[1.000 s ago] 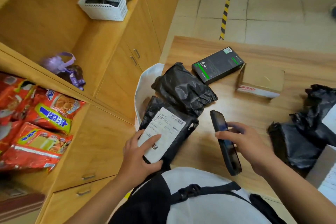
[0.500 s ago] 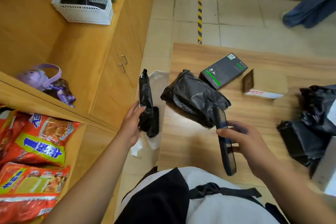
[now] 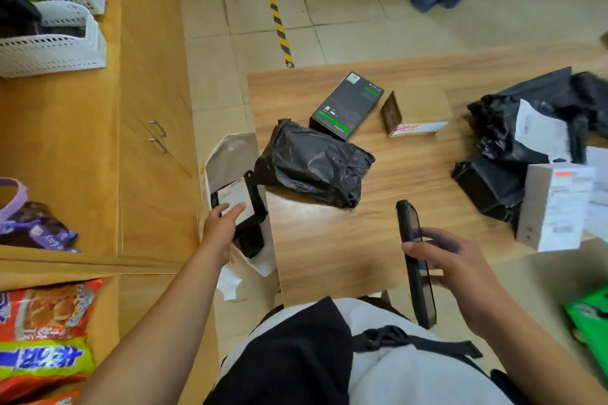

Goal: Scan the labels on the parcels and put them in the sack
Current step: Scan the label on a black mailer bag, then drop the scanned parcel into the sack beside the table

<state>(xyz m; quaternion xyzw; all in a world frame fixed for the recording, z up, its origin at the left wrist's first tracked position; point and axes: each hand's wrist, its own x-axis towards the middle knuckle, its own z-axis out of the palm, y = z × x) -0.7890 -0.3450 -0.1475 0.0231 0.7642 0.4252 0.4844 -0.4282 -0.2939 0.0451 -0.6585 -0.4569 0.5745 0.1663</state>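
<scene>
The left hand (image 3: 221, 227) holds a black parcel (image 3: 245, 207), label up, in the mouth of the white sack (image 3: 227, 158) at the table's (image 3: 329, 256) 9 o'clock edge, fingers closed on its near side. To do this well, I think the hand should lower it deep before letting go. The right hand (image 3: 450, 268) grips the scanner (image 3: 415, 260). The next black parcel (image 3: 312, 168) lies at 12 o'clock of it.

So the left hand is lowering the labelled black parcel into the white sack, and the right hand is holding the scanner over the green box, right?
Not quite. The head view shows the right hand holding the scanner over bare table, near its front edge, well short of the green box. The left hand is indeed lowering the parcel into the sack.
</scene>
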